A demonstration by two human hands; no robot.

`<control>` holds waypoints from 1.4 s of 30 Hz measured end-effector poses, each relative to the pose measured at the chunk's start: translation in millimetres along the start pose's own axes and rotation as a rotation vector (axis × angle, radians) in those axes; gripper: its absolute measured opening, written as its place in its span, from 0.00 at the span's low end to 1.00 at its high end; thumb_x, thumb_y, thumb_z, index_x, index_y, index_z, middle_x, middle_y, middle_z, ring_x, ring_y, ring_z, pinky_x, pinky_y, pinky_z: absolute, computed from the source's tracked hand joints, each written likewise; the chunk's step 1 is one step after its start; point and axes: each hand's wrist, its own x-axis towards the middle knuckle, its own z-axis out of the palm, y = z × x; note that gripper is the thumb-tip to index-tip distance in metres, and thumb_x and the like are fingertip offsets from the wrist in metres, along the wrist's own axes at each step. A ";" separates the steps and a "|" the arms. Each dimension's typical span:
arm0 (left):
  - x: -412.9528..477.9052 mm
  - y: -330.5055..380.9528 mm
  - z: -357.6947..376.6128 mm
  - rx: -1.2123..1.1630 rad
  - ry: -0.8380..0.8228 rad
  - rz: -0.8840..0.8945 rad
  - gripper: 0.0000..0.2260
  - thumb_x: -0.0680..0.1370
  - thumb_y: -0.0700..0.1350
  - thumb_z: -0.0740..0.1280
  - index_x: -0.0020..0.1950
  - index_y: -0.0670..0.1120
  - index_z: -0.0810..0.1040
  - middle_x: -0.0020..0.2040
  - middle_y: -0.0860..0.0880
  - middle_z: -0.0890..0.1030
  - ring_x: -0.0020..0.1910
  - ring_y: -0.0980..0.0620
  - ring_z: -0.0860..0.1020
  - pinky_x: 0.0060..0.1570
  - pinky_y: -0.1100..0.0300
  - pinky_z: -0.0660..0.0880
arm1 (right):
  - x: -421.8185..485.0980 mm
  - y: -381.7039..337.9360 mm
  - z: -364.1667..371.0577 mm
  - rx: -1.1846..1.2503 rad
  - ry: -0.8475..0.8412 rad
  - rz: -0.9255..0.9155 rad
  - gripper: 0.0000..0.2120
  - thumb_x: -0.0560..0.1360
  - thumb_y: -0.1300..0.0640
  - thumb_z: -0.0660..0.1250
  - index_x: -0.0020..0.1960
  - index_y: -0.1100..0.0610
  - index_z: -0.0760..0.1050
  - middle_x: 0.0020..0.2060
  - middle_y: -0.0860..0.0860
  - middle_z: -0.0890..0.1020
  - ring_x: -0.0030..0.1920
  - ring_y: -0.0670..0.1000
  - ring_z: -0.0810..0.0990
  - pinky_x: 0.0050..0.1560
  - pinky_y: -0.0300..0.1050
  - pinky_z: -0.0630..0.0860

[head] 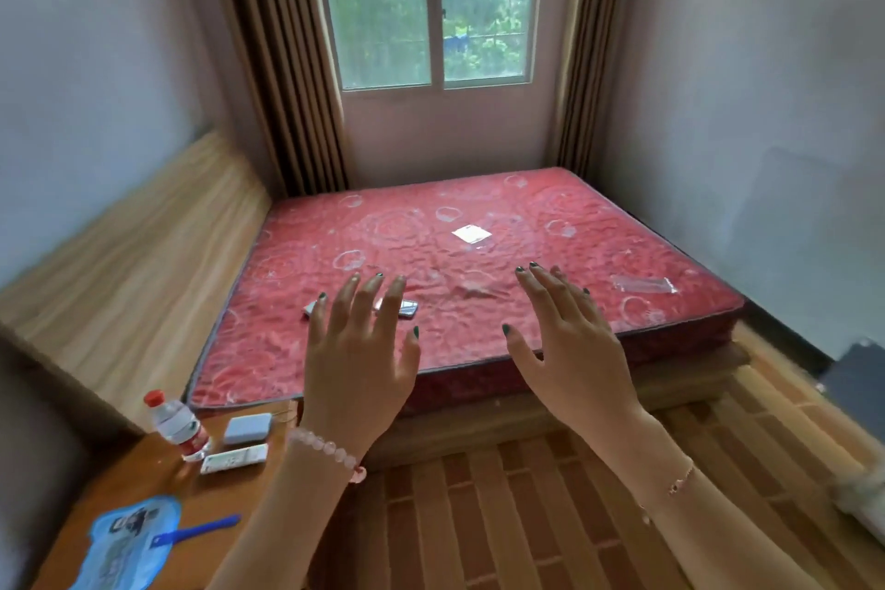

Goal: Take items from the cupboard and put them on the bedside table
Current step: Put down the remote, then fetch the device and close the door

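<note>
My left hand (357, 350) and my right hand (570, 340) are raised in front of me with fingers spread, backs up, holding nothing, above the near edge of the bed. The wooden bedside table (158, 479) stands at the lower left. On it stand a clear water bottle with a red cap (178, 424), a small pale blue-grey box (247, 428), a white remote control (233, 458) and a blue hand fan (129, 541). No cupboard is in view.
A red patterned mattress (479, 292) fills the middle, with a phone-like object (407, 308) partly behind my left fingers, a white square packet (471, 234) and a clear plastic wrapper (644, 285). A wooden headboard (129, 254) runs along the left wall. Brown patterned floor (527, 517) lies below.
</note>
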 end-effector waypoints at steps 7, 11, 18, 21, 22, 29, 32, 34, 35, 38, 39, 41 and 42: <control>13.7 129.1 4.0 -0.169 -0.006 0.255 0.24 0.75 0.53 0.55 0.66 0.45 0.73 0.63 0.44 0.76 0.65 0.42 0.72 0.65 0.41 0.66 | -64.5 80.2 -97.1 -0.199 0.112 0.203 0.26 0.73 0.45 0.63 0.68 0.55 0.66 0.66 0.54 0.73 0.66 0.58 0.71 0.61 0.60 0.71; 0.5 208.8 -4.1 -0.268 -0.020 0.388 0.24 0.75 0.53 0.55 0.66 0.45 0.74 0.63 0.43 0.77 0.65 0.42 0.73 0.64 0.40 0.67 | -118.9 113.9 -155.8 -0.248 0.159 0.344 0.27 0.74 0.41 0.54 0.69 0.54 0.64 0.66 0.54 0.73 0.67 0.57 0.70 0.63 0.60 0.70; -52.7 334.5 -30.4 -0.411 -0.070 0.572 0.24 0.75 0.54 0.54 0.68 0.46 0.72 0.66 0.44 0.75 0.67 0.42 0.70 0.66 0.40 0.65 | -226.2 144.8 -248.3 -0.353 0.234 0.490 0.24 0.74 0.48 0.58 0.67 0.58 0.67 0.64 0.56 0.74 0.66 0.57 0.70 0.65 0.55 0.69; -79.5 379.7 -42.3 -0.482 -0.072 0.647 0.23 0.75 0.53 0.55 0.67 0.45 0.72 0.65 0.44 0.76 0.66 0.42 0.71 0.65 0.39 0.65 | -274.2 151.6 -282.1 -0.407 0.245 0.568 0.26 0.74 0.46 0.53 0.68 0.58 0.66 0.65 0.56 0.73 0.67 0.56 0.69 0.65 0.55 0.68; -87.9 394.5 -46.0 -0.499 -0.083 0.675 0.23 0.75 0.53 0.55 0.67 0.45 0.72 0.64 0.44 0.76 0.66 0.42 0.71 0.65 0.39 0.65 | -290.4 154.6 -293.2 -0.435 0.250 0.596 0.26 0.75 0.45 0.52 0.68 0.58 0.66 0.65 0.56 0.73 0.67 0.56 0.69 0.65 0.55 0.69; -130.2 509.5 -67.6 -0.602 -0.135 0.915 0.24 0.76 0.55 0.54 0.66 0.45 0.73 0.63 0.43 0.77 0.65 0.41 0.72 0.62 0.38 0.68 | -396.3 178.9 -374.2 -0.609 0.283 0.834 0.26 0.75 0.44 0.52 0.69 0.56 0.64 0.67 0.55 0.71 0.68 0.56 0.68 0.65 0.57 0.69; -145.1 563.4 -81.1 -0.663 -0.122 1.027 0.24 0.75 0.55 0.53 0.66 0.46 0.73 0.63 0.43 0.77 0.64 0.41 0.73 0.61 0.38 0.69 | -433.7 189.9 -407.5 -0.688 0.312 0.937 0.26 0.76 0.44 0.53 0.70 0.55 0.63 0.68 0.54 0.70 0.69 0.55 0.66 0.65 0.56 0.68; -154.7 597.5 -86.1 -0.704 -0.112 1.096 0.24 0.76 0.56 0.54 0.66 0.46 0.73 0.63 0.44 0.77 0.64 0.42 0.73 0.62 0.39 0.68 | -453.9 197.3 -428.4 -0.738 0.348 0.990 0.26 0.76 0.43 0.51 0.69 0.56 0.64 0.67 0.55 0.71 0.68 0.56 0.68 0.64 0.58 0.70; -158.3 614.9 -87.3 -0.725 -0.107 1.128 0.24 0.76 0.55 0.54 0.66 0.46 0.73 0.63 0.44 0.77 0.65 0.42 0.73 0.63 0.39 0.68 | -462.4 201.4 -439.0 -0.765 0.363 1.012 0.27 0.76 0.43 0.51 0.69 0.56 0.64 0.67 0.55 0.71 0.67 0.57 0.69 0.62 0.58 0.71; -166.9 668.5 -90.0 -0.777 -0.085 1.210 0.23 0.76 0.55 0.55 0.67 0.45 0.73 0.63 0.44 0.77 0.65 0.42 0.72 0.64 0.40 0.67 | -487.3 215.4 -469.4 -0.836 0.401 1.065 0.26 0.75 0.43 0.51 0.69 0.56 0.64 0.67 0.55 0.72 0.67 0.57 0.69 0.62 0.58 0.71; -169.5 687.0 -91.7 -0.798 -0.078 1.234 0.23 0.76 0.54 0.55 0.66 0.45 0.73 0.63 0.43 0.77 0.65 0.42 0.72 0.64 0.40 0.67 | -495.7 220.5 -479.2 -0.861 0.411 1.083 0.26 0.75 0.43 0.51 0.69 0.56 0.64 0.67 0.55 0.72 0.67 0.57 0.69 0.62 0.58 0.71; -175.6 725.5 -96.4 -0.854 -0.072 1.273 0.23 0.76 0.54 0.54 0.66 0.45 0.73 0.62 0.43 0.77 0.64 0.42 0.73 0.63 0.40 0.67 | -513.0 232.6 -498.4 -0.916 0.421 1.127 0.27 0.75 0.43 0.52 0.69 0.56 0.65 0.67 0.56 0.71 0.67 0.57 0.69 0.63 0.57 0.71; -179.0 744.9 -99.0 -0.887 -0.073 1.289 0.23 0.76 0.54 0.54 0.66 0.45 0.73 0.62 0.43 0.77 0.65 0.42 0.73 0.63 0.40 0.68 | -521.2 238.8 -507.8 -0.941 0.423 1.152 0.26 0.75 0.43 0.53 0.69 0.56 0.65 0.67 0.56 0.71 0.67 0.57 0.69 0.63 0.56 0.71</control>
